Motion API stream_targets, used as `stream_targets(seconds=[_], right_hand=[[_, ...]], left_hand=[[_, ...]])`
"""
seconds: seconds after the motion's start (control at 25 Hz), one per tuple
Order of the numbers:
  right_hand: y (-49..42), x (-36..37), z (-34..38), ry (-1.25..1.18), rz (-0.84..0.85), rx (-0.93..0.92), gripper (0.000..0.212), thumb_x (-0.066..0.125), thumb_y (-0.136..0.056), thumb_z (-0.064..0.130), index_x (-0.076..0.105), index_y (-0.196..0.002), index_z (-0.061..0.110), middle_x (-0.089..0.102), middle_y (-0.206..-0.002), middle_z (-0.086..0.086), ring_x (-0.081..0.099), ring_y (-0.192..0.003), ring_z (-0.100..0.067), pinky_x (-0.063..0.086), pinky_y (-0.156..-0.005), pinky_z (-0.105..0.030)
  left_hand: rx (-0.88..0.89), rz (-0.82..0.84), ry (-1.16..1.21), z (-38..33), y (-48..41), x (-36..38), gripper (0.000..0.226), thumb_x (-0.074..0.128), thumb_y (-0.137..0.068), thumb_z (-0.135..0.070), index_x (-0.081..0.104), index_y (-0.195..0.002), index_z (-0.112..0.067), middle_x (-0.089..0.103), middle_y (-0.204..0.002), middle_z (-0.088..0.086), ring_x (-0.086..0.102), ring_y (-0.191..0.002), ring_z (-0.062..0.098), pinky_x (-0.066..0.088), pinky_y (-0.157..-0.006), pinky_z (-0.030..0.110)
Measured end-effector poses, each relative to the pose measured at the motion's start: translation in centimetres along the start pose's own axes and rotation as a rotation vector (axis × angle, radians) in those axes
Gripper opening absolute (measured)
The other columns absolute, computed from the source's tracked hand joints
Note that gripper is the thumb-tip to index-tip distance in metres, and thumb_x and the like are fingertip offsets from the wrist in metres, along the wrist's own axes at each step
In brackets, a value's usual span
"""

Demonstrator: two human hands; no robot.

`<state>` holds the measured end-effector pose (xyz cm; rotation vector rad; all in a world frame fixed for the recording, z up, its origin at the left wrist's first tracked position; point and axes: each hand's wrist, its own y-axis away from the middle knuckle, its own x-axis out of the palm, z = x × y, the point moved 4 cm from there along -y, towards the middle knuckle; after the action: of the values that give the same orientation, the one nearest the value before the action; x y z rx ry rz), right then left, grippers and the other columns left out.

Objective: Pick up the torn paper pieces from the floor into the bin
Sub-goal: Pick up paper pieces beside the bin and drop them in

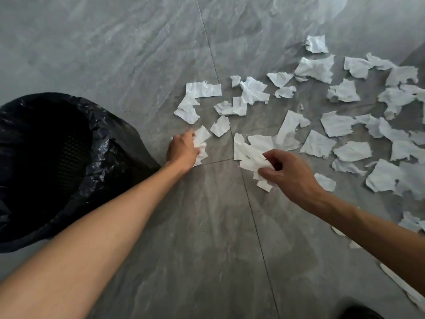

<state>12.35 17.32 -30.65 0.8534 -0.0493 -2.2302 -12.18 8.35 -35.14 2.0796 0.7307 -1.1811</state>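
Several torn white paper pieces lie scattered over the grey tiled floor, mostly to the right and ahead. My left hand reaches down just right of the bin and grips a small bunch of paper pieces. My right hand pinches a crumpled cluster of paper pieces between thumb and fingers, low over the floor. The bin, lined with a black plastic bag, stands at the left with its mouth open.
Grey floor tiles with thin dark joints run under both arms. More paper scraps lie at the right edge near my right forearm. A dark shape shows at the bottom edge.
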Motion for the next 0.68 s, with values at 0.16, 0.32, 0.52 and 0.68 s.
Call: stream_targets(seconds=[0.16,0.32,0.52,0.68], right_hand=[[0.0,-0.5,0.2,-0.035,0.001,0.014,0.009,0.066,-0.078,0.017,0.067,-0.084,0.024,0.068,-0.069,0.001,0.058,-0.055,-0.005,0.039,-0.046,-0.008],[-0.2,-0.3,1.2,-0.123,0.035,0.113,0.004,0.066,-0.079,0.017,0.068,-0.080,0.020,0.067,-0.066,0.001,0.051,-0.047,0.002,0.038,-0.047,-0.015],[-0.1,0.5,6.2,-0.395,0.118,0.166,0.011,0.068,-0.078,0.010,0.072,-0.087,0.008,0.067,-0.078,-0.009,0.057,-0.070,-0.016,0.046,-0.072,-0.032],[-0.1,1.7,14.3,-0.479,0.222,0.049,0.010,0.068,-0.077,0.011,0.071,-0.085,0.005,0.058,-0.068,-0.001,0.050,-0.059,-0.011,0.039,-0.064,-0.029]], left_hand=[[0.062,-0.087,0.042,-0.8,1.5,-0.6,0.005,0.062,-0.083,-0.015,0.067,-0.083,-0.013,0.071,-0.089,0.013,0.065,-0.083,0.033,0.046,-0.064,0.033],[0.109,-0.069,0.165,-3.5,4.3,-4.4,0.003,0.068,-0.079,-0.020,0.070,-0.076,-0.018,0.072,-0.079,0.004,0.065,-0.075,0.021,0.043,-0.062,0.027],[0.355,-0.210,0.298,-6.8,9.9,-16.2,0.009,0.079,-0.072,-0.027,0.070,-0.072,-0.026,0.063,-0.059,-0.014,0.051,-0.053,-0.002,0.035,-0.051,0.010],[0.395,-0.430,0.318,-3.1,13.0,-24.9,0.012,0.079,-0.071,-0.029,0.069,-0.074,-0.023,0.057,-0.055,-0.023,0.048,-0.049,-0.009,0.033,-0.051,0.004]])
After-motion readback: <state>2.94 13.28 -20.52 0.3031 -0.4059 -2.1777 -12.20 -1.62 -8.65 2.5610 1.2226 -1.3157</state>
